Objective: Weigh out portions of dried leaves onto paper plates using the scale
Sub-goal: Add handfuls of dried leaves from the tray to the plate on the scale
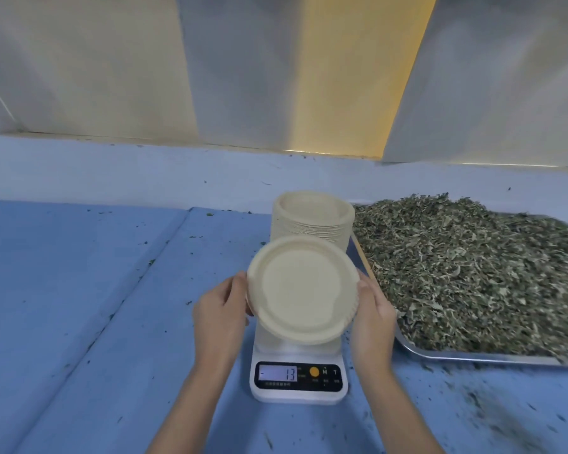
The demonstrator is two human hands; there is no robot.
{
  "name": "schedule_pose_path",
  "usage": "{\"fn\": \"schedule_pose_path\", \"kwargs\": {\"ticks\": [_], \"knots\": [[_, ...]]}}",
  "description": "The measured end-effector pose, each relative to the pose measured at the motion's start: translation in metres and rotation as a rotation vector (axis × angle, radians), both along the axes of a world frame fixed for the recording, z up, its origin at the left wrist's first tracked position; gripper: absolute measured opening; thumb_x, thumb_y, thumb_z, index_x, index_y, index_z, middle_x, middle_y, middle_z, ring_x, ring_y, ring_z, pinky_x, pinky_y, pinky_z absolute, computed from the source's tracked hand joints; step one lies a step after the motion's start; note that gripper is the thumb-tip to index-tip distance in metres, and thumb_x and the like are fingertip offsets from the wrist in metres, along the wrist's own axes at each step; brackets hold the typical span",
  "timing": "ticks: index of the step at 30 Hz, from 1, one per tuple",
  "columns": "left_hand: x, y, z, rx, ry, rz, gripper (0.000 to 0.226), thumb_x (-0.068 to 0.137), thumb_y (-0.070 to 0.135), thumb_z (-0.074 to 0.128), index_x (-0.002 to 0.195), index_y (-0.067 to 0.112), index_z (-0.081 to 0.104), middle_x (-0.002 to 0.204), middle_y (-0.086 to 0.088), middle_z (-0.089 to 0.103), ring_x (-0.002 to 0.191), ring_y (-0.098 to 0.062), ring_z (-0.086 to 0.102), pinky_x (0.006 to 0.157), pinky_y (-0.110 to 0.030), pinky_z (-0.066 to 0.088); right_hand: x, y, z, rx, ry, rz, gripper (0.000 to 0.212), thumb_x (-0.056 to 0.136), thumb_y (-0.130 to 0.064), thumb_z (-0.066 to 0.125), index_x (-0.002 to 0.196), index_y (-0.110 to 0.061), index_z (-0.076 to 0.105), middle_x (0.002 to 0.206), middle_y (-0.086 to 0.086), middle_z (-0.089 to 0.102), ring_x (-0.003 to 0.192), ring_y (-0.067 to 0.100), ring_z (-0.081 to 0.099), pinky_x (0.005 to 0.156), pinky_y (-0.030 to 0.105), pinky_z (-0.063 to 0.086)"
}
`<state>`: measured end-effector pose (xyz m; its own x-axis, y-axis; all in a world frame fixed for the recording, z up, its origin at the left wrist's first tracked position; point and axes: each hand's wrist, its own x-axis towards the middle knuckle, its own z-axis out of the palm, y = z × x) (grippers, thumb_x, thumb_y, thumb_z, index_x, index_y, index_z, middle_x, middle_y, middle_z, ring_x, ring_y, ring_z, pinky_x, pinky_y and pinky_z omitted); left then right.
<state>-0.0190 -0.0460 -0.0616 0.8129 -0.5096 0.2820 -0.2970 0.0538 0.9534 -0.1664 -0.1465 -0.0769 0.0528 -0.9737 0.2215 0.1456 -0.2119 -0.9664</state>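
I hold an empty cream paper plate (302,290) tilted above the white digital scale (298,375). My left hand (222,309) grips its left rim and my right hand (373,317) grips its right rim. The scale's display reads minus 13. Behind the plate stands a tall stack of paper plates (312,217). A large heap of dried green leaves (473,270) fills a metal tray (473,357) to the right of the scale.
The blue table cover (79,290) is strewn with small leaf crumbs, thicker at the front right. A pale wall with metal panels (243,77) rises behind the table.
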Motion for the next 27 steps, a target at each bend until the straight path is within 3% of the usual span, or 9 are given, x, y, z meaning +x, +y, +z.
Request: {"fn": "schedule_pose_path", "kwargs": {"ticks": [3, 8, 11, 12, 15, 18, 22, 25, 27], "knots": [[-0.001, -0.001, -0.007, 0.066, 0.023, 0.015, 0.038, 0.094, 0.026, 0.046, 0.071, 0.003, 0.066, 0.042, 0.002, 0.055, 0.039, -0.005, 0.044, 0.051, -0.027, 0.039, -0.003, -0.003, -0.012, 0.072, 0.166, -0.017, 0.030, 0.095, -0.022, 0.046, 0.112, -0.025, 0.070, 0.106, -0.008, 0.069, 0.101, 0.012, 0.061, 0.090, 0.039, 0.050], [0.005, -0.008, -0.019, 0.159, 0.086, -0.003, 0.039, 0.095, 0.022, 0.045, 0.073, -0.004, 0.065, 0.039, 0.003, 0.055, 0.043, -0.012, 0.047, 0.054, -0.029, 0.041, -0.004, -0.010, -0.019, 0.124, 0.335, -0.001, 0.028, 0.095, -0.020, 0.047, 0.087, -0.023, 0.074, 0.076, -0.010, 0.067, 0.075, 0.017, 0.057, 0.063, 0.032, 0.043], [0.007, -0.009, -0.025, 0.190, 0.114, -0.008, 0.037, 0.094, 0.020, 0.044, 0.070, 0.000, 0.064, 0.040, 0.003, 0.057, 0.036, -0.003, 0.046, 0.050, -0.027, 0.040, -0.003, -0.015, -0.025, 0.142, 0.393, 0.032, 0.030, 0.097, -0.022, 0.045, 0.111, -0.014, 0.070, 0.104, 0.001, 0.070, 0.095, 0.018, 0.060, 0.074, 0.030, 0.043], [0.007, -0.009, -0.026, 0.200, 0.117, -0.009, 0.037, 0.094, 0.019, 0.044, 0.070, 0.000, 0.064, 0.041, 0.002, 0.057, 0.036, -0.003, 0.046, 0.050, -0.027, 0.040, -0.003, -0.016, -0.027, 0.141, 0.402, 0.034, 0.031, 0.097, -0.023, 0.045, 0.111, -0.012, 0.070, 0.106, 0.004, 0.069, 0.096, 0.018, 0.059, 0.074, 0.029, 0.042], [0.009, -0.009, -0.031, 0.222, 0.125, -0.015, 0.038, 0.093, 0.020, 0.044, 0.070, -0.002, 0.065, 0.044, -0.001, 0.060, 0.045, -0.012, 0.051, 0.057, -0.031, 0.045, -0.003, -0.018, -0.028, 0.123, 0.406, 0.029, 0.028, 0.097, -0.024, 0.044, 0.097, -0.015, 0.071, 0.097, 0.003, 0.067, 0.084, 0.012, 0.056, 0.065, 0.026, 0.041], [0.010, -0.010, -0.034, 0.240, 0.126, -0.013, 0.040, 0.095, 0.021, 0.044, 0.074, -0.005, 0.065, 0.049, -0.006, 0.063, 0.052, -0.020, 0.053, 0.062, -0.034, 0.048, -0.003, -0.017, -0.028, 0.127, 0.419, 0.031, 0.027, 0.097, -0.026, 0.044, 0.086, -0.019, 0.067, 0.095, 0.003, 0.064, 0.084, 0.013, 0.055, 0.065, 0.029, 0.038], [0.011, -0.010, -0.038, 0.287, 0.109, -0.019, 0.041, 0.095, 0.020, 0.044, 0.071, -0.007, 0.064, 0.047, -0.005, 0.062, 0.052, -0.020, 0.055, 0.062, -0.033, 0.047, -0.004, -0.018, -0.030, 0.132, 0.444, 0.022, 0.031, 0.098, -0.026, 0.043, 0.070, -0.023, 0.058, 0.083, -0.001, 0.061, 0.077, 0.013, 0.053, 0.061, 0.026, 0.037], [0.012, -0.009, -0.039, 0.309, 0.082, -0.017, 0.038, 0.095, 0.019, 0.042, 0.066, 0.004, 0.062, 0.051, -0.008, 0.064, 0.055, -0.021, 0.054, 0.063, -0.033, 0.046, -0.004, -0.018, -0.030, 0.131, 0.461, 0.025, 0.036, 0.098, -0.027, 0.041, 0.067, -0.021, 0.057, 0.083, 0.002, 0.060, 0.078, 0.016, 0.052, 0.060, 0.027, 0.036], [0.012, -0.007, -0.037, 0.315, 0.021, 0.015, 0.029, 0.095, 0.020, 0.039, 0.071, 0.013, 0.053, 0.059, -0.017, 0.062, 0.058, -0.023, 0.049, 0.064, -0.038, 0.046, -0.004, -0.018, -0.031, 0.109, 0.455, 0.019, 0.031, 0.099, -0.026, 0.039, 0.080, -0.020, 0.064, 0.097, 0.005, 0.059, 0.084, 0.015, 0.051, 0.068, 0.030, 0.035]]}}
